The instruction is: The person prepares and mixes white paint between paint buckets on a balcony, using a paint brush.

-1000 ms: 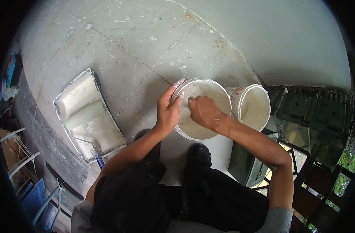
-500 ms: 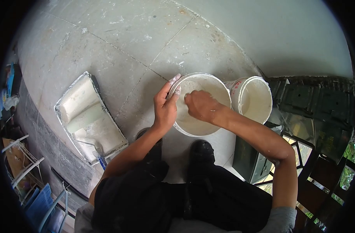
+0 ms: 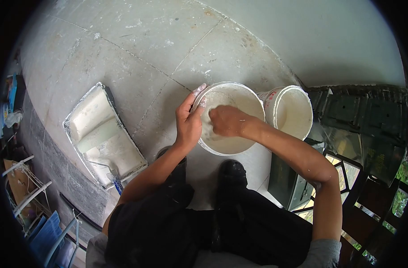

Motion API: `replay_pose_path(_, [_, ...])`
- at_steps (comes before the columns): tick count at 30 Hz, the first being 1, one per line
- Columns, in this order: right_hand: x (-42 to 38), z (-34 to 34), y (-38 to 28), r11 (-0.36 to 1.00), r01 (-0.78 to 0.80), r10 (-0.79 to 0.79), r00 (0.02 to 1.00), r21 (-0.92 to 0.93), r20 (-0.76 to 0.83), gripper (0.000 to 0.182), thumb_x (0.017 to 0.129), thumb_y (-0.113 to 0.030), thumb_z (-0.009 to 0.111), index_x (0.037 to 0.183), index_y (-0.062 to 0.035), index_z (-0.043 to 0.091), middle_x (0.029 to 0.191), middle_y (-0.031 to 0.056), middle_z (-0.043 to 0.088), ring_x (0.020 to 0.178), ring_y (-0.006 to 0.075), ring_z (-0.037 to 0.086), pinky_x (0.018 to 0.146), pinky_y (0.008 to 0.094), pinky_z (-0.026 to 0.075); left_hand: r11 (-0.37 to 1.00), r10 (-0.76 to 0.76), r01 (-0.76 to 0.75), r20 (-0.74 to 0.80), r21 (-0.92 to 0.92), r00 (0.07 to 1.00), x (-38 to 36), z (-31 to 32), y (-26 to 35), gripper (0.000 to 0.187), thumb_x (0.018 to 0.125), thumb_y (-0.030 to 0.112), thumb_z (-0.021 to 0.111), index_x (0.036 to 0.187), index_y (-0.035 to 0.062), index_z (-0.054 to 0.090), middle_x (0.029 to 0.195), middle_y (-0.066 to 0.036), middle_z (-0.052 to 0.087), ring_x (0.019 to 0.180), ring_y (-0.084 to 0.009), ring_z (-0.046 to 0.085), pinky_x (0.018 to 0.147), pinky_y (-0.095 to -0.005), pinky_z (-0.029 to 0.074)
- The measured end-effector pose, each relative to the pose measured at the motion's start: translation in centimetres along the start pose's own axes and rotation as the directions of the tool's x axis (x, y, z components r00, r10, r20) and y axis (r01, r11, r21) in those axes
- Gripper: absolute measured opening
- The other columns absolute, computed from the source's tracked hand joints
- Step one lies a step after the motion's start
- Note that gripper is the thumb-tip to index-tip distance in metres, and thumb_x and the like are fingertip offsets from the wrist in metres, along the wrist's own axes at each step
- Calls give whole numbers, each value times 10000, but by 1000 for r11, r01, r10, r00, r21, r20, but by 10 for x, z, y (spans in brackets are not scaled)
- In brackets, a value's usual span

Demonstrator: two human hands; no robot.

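Observation:
My left hand [image 3: 189,123] grips the rim of a white bucket [image 3: 246,94], thumb inside and fingers along the outer wall. White smears cover its fingertips. Down inside this bucket is my right hand [image 3: 225,121], closed, with its knuckles up. Whatever its fingers hold is hidden beneath the hand. Pale, whitish material coats the bucket's inner wall and lies at the bottom. Against the right side stands a second white bucket [image 3: 305,99] with red print and a pale coating inside.
On the left lies a paint tray [image 3: 131,136] holding a paint roller [image 3: 97,136] with a blue handle. Dark green metal boxes [image 3: 282,183] stand at right, near a wall [image 3: 346,40]. My dark shoes [image 3: 233,174] are just below the bucket. A rack [image 3: 34,196] is at far left.
My right hand has shifted slightly left and down within the bucket. The bucket and my left hand have moved a little up and left.

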State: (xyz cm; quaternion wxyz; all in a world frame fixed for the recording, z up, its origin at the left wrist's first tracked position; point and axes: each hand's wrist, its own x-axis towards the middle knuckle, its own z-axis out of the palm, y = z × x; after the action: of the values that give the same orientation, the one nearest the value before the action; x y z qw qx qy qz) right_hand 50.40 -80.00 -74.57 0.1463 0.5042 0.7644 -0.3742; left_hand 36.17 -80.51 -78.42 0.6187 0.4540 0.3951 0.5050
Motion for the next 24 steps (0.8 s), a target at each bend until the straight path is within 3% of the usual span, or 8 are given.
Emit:
replay_pose_path(4, [-7, 2, 13, 985, -84, 31, 944, -150, -329, 197, 801, -95, 560, 925, 29, 649, 775, 186, 652, 795, 375, 668, 708, 431, 537, 1000, -31, 31, 4, 2, 1000, 1, 1, 0, 397, 870, -41, 455, 1259, -84, 516, 1203, -137, 604, 1115, -156, 547, 979, -277, 398])
replay_pose_path(7, [-18, 4, 7, 926, -245, 172, 951, -287, -256, 188, 802, -93, 567, 917, 12, 670, 811, 178, 670, 804, 356, 675, 700, 415, 540, 999, -31, 31, 0, -5, 1000, 1, 0, -1, 385, 880, -28, 465, 1258, -82, 518, 1202, -136, 605, 1115, -155, 547, 979, -276, 398])
replay_pose_path(10, [-17, -3, 6, 930, -186, 231, 967, -318, 107, 192, 792, -79, 564, 911, 11, 684, 857, 178, 684, 812, 346, 679, 692, 405, 543, 999, -37, 37, -5, -19, 999, 0, 0, -3, 371, 894, -11, 475, 1256, -80, 520, 1199, -134, 606, 1111, -153, 548, 978, -275, 398])
replay_pose_path(13, [-11, -11, -6, 968, -79, 157, 930, -237, 331, 203, 783, -71, 554, 908, 21, 685, 883, 201, 684, 815, 354, 677, 695, 435, 539, 1000, -20, 20, -2, -11, 1000, 1, 0, -3, 362, 904, 2, 482, 1254, -79, 522, 1193, -131, 609, 1103, -149, 549, 974, -272, 399])
replay_pose_path(16, [-1, 5, 7, 990, 97, -83, 988, -102, 133, 197, 780, -74, 539, 878, 34, 672, 826, 215, 672, 795, 361, 674, 694, 463, 533, 1000, -5, 5, -7, -7, 1000, 0, 1, -2, 359, 907, 8, 485, 1254, -78, 523, 1188, -128, 612, 1094, -145, 550, 969, -270, 400])
replay_pose_path(19, [-3, -6, 6, 987, -49, 33, 994, -154, -103, 182, 782, -89, 538, 844, 27, 664, 795, 223, 660, 801, 370, 670, 721, 476, 525, 1000, -9, 9, -7, -6, 1000, 1, 1, -4, 356, 911, 17, 489, 1253, -77, 525, 1184, -127, 613, 1087, -145, 552, 966, -270, 402])
replay_pose_path(23, [-19, 10, 10, 960, -105, 14, 944, -259, -330, 181, 796, -98, 535, 868, -8, 675, 846, 202, 677, 851, 344, 674, 740, 436, 528, 1000, -19, 19, -6, 5, 1000, 0, 1, -2, 350, 919, 33, 495, 1250, -76, 528, 1177, -126, 616, 1082, -143, 552, 961, -269, 405])
replay_pose_path(24, [-22, 8, 7, 957, -161, 106, 969, -241, -223, 187, 794, -95, 533, 877, -9, 676, 859, 200, 680, 855, 336, 675, 741, 432, 527, 1000, -17, 17, -2, 7, 1000, 0, 1, -1, 349, 920, 36, 496, 1250, -76, 528, 1175, -126, 617, 1081, -142, 552, 959, -269, 405])
